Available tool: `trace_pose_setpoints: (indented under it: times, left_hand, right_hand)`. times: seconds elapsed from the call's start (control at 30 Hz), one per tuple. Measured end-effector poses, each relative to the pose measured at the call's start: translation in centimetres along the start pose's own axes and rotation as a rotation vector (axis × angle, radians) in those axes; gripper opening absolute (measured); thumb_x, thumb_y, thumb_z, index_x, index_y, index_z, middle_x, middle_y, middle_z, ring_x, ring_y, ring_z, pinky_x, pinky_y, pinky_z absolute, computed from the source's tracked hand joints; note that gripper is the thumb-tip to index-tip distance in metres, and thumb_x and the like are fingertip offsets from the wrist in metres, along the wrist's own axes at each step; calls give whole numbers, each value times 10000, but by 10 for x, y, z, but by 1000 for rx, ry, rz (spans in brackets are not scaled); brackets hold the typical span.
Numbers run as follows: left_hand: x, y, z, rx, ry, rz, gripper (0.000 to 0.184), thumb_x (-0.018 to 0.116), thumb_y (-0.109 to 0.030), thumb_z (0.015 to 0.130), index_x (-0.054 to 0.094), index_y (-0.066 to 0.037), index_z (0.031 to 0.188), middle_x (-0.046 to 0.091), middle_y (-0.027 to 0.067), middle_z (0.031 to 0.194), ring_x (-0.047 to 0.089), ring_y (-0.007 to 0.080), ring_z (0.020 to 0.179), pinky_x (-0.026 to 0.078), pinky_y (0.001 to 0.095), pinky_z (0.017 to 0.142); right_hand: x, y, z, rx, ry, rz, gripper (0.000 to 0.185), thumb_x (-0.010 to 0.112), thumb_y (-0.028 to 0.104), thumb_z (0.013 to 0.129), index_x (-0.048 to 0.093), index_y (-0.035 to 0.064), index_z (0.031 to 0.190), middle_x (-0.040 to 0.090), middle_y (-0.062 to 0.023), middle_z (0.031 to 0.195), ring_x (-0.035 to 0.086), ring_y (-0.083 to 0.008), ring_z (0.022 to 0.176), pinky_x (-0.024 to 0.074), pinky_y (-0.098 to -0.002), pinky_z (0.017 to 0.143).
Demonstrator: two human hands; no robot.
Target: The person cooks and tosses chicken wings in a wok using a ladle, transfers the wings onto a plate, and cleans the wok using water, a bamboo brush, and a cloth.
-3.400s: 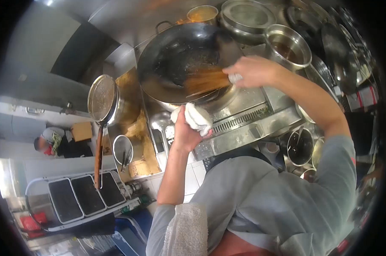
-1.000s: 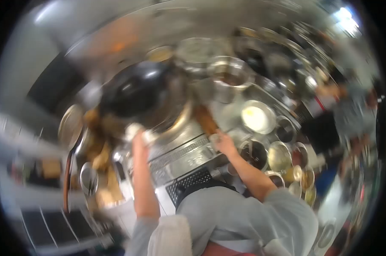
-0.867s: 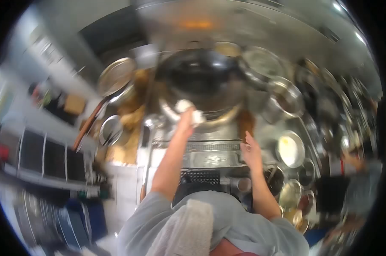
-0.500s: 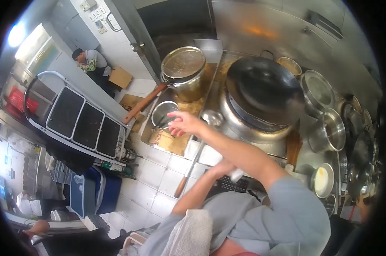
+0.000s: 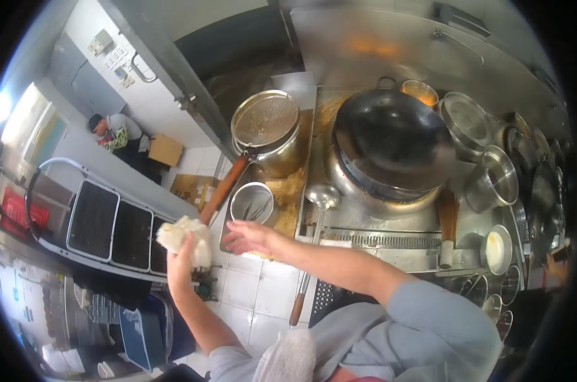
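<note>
My left hand grips a crumpled white cloth, raised on the left in front of the folded step ladder. To the right of the cloth and apart from it, my right hand holds nothing, its fingers stretched out and spread. Just beyond that hand stands a small steel pot with thin utensils inside. A ladle with a long wooden-ended handle lies on the stove edge, its handle passing under my right forearm. Behind it a large black wok sits on the burner.
A lidded-looking steel pot carries a strainer with a wooden handle. At right are a bamboo brush, several steel pots and a bowl. The step ladder stands at left; a person sits beyond it.
My left hand has swung left, away from my body, lifting the white cloth. My right hand has lowered from over the small pot and opened. The camera view has shifted slightly.
</note>
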State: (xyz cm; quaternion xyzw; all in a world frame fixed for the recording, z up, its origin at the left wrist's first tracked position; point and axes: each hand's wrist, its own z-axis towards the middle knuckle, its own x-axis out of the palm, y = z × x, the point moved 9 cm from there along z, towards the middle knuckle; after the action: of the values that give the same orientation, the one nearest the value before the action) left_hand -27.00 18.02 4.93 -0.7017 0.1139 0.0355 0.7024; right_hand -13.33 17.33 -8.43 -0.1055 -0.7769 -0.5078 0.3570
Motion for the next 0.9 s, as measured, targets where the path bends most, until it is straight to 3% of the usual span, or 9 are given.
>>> trace_pose_setpoints:
  times: [0.1,0.17,0.27,0.33,0.43,0.53,0.6,0.67,0.9]
  left_hand:
    - [52,-3,-6,-63,197,-201,415,594,-179,882,498,9,1240,592,85,1110,559,158,1000,436,286,858]
    - [80,-8,-17,-28,238,-161,414,598,-162,879,492,12,1239,593,89,1112,553,161,1026,431,292,879]
    - [113,-18,-23,30,407,-35,424,614,-152,874,487,20,1241,592,102,1132,548,161,1042,428,290,895]
    - [106,-24,-18,75,306,-109,418,614,-155,876,491,22,1235,591,104,1137,551,161,1037,433,289,891]
    - [84,-44,-10,166,103,-142,421,598,-188,893,488,28,1237,593,110,1133,562,163,1018,441,293,884]
    - [72,-13,23,35,121,-89,446,579,-294,906,506,6,1227,606,93,1097,581,158,976,458,291,849]
    - [91,39,47,-187,300,-294,443,584,-309,899,514,-6,1215,609,93,1092,594,167,969,473,304,834]
    - [114,50,39,-365,431,-461,421,578,-315,896,524,-16,1188,613,93,1084,614,188,954,503,337,811]
    - [151,59,24,-215,410,-579,356,588,-132,873,495,-10,1194,598,114,1053,617,215,928,532,330,760]
  right_hand:
    - [-7,-2,-14,51,-32,276,578,476,474,923,384,49,1304,484,-136,1262,504,-295,1136,420,-456,925]
    - [3,26,-32,-54,156,439,533,506,455,914,441,56,1261,500,-114,1243,508,-238,1133,417,-438,934]
    - [-34,46,-55,-228,-99,337,385,534,346,923,486,77,1194,580,-82,1107,574,-187,1003,468,-371,865]
    - [-48,52,-60,-295,-184,328,256,562,263,916,502,86,1091,613,-68,949,611,-172,829,515,-333,723]
    - [-63,58,-83,-274,-304,317,212,596,223,896,491,83,1016,591,-65,842,596,-162,717,516,-322,607]
    - [-67,76,-110,-316,-257,369,215,593,141,889,465,82,1050,520,-54,814,499,-113,619,441,-253,538]
    - [-66,84,-125,-317,-193,422,221,555,68,893,429,92,1073,486,-45,795,433,-84,582,371,-232,483]
    - [-69,87,-144,-388,-187,380,225,558,64,887,416,89,1061,485,-41,778,443,-85,577,382,-246,487]
    - [-105,109,-244,-539,-391,236,341,545,87,899,381,111,1198,486,-45,767,426,-92,522,353,-240,417]
